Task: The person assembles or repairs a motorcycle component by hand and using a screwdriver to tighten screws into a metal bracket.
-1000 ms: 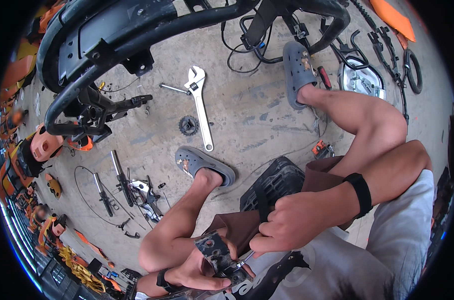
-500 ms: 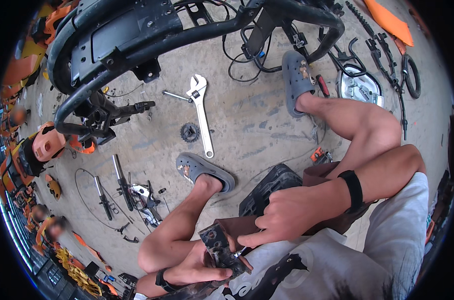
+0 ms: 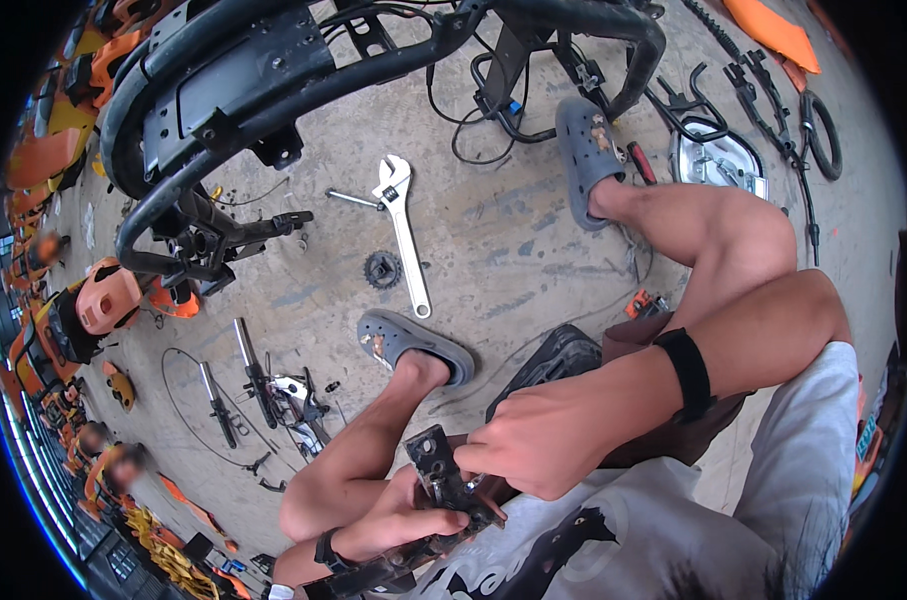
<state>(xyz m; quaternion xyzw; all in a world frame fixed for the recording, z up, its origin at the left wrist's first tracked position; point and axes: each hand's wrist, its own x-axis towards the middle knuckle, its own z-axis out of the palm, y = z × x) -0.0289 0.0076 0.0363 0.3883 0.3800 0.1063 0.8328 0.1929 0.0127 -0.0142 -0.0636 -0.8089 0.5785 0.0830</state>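
A black metal bracket is being gripped in front of the light grey shirt by the left hand, the thumb being pressed across its face. The right hand, curled nearly closed, is being held against the bracket's right edge; whether anything is being pinched there cannot be told. Fine fingertip work seems to be being done, and steady bracing seems to be called for. Movement is being limited by the shirt and knees; farther room is being bounded by the black tubular frame, a wrench being left on the concrete floor between.
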